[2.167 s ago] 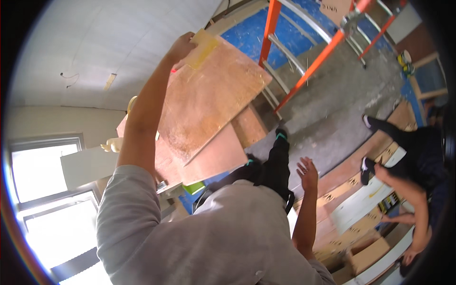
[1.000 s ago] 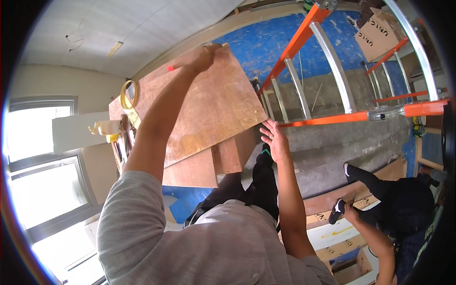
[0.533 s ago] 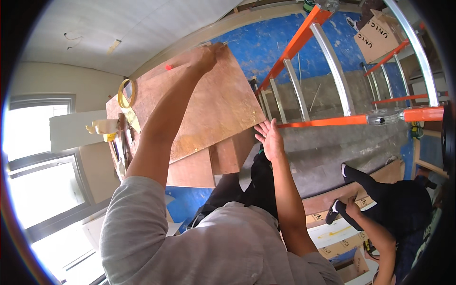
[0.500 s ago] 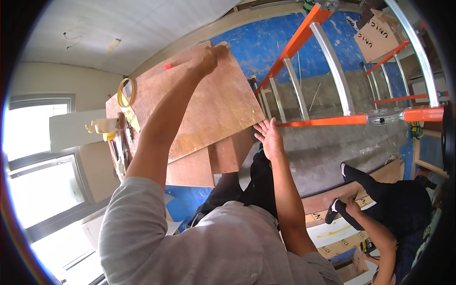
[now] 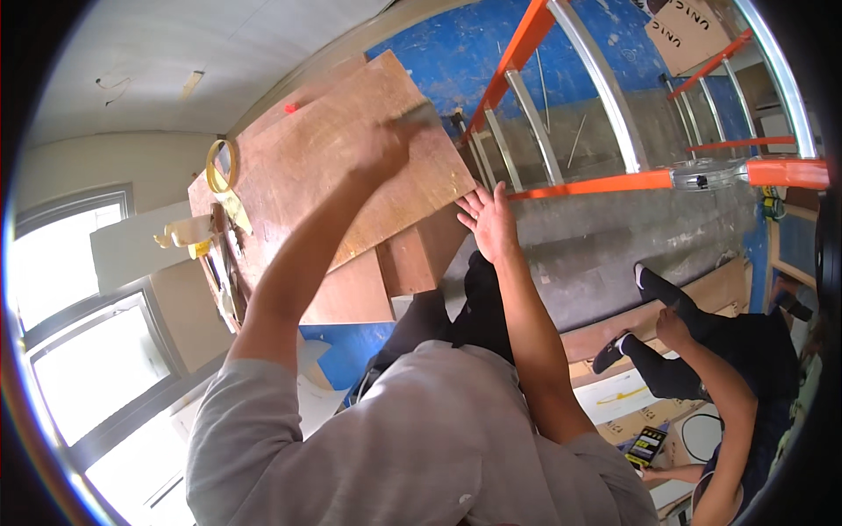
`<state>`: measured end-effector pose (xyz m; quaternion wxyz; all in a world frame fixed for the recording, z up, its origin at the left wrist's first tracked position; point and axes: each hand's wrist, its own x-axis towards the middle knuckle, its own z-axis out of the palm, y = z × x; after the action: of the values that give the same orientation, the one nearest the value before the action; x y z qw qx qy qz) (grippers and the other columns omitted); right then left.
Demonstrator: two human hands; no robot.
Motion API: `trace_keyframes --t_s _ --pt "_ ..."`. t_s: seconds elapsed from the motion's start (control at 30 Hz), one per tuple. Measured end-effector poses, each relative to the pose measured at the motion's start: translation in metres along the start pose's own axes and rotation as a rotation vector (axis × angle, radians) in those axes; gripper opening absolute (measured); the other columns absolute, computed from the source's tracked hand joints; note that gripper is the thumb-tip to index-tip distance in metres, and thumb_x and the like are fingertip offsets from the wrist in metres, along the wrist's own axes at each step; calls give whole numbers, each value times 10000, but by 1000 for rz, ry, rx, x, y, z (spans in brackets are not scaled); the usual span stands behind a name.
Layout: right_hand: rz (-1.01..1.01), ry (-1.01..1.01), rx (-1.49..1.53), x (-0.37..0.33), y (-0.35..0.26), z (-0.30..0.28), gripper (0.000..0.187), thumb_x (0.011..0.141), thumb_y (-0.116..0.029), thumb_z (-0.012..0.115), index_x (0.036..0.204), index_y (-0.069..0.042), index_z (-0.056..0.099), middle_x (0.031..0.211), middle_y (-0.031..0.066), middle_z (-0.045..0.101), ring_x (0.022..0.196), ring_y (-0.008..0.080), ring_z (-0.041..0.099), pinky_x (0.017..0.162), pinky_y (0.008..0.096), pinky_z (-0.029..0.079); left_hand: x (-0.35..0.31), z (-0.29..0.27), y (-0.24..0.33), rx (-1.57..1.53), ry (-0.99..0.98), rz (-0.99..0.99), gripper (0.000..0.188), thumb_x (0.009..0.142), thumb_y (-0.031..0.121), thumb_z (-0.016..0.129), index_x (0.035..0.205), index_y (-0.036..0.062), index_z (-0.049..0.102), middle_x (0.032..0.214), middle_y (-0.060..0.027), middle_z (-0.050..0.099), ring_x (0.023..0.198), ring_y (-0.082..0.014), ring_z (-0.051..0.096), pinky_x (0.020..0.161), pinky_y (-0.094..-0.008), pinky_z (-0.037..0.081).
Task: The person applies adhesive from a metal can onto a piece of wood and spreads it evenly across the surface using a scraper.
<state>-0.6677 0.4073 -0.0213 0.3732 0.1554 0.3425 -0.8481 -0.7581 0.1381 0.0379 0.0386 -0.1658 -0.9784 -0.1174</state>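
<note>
The grey floor (image 5: 579, 272), partly blue, spreads through a pale room with bright windows (image 5: 103, 368) on the left. An orange ladder (image 5: 588, 185) stands at the right, and a co-worker (image 5: 745, 351) in black sits low beyond it. The brown board (image 5: 412, 188) lies aslant in front of the person, on top of other boards (image 5: 346, 294); its surface is smooth with a dull sheen. The left arm (image 5: 294, 254) reaches forward across it, elbow slightly bent, the left hand (image 5: 381, 156) blurred above its far right part. The right arm (image 5: 532, 342) runs nearly straight up the other side, and the right hand (image 5: 493, 219) turns its palm upward at the board's near right corner, fingers spread wide; contact is unclear. The left fingers seem closed on a flat tool (image 5: 419, 111), too blurred for detail. At the left edge stand a cream bottle (image 5: 189, 232) and, just beyond, a yellow tape roll (image 5: 211, 167).
</note>
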Motion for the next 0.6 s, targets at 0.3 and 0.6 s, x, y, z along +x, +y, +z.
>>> trace_keyframes --t_s 0.3,0.6 --pt "-15 -76 120 6 1 -2 1023 943 -816 232 1625 -64 106 1646 143 302 1524 317 234 1203 545 72 -34 -48 -13 -201 239 -371 466 907 -20 462 1342 81 594 1042 -238 693 939 -401 669 807 -491 522" --pt "15 -97 135 -1 -5 -3 991 954 -804 145 1622 -71 147 1648 142 293 1520 350 231 1212 552 74 -85 -52 70 -14 -50 -310 415 906 0 503 1279 147 611 1068 -204 710 901 -389 690 737 -469 566"
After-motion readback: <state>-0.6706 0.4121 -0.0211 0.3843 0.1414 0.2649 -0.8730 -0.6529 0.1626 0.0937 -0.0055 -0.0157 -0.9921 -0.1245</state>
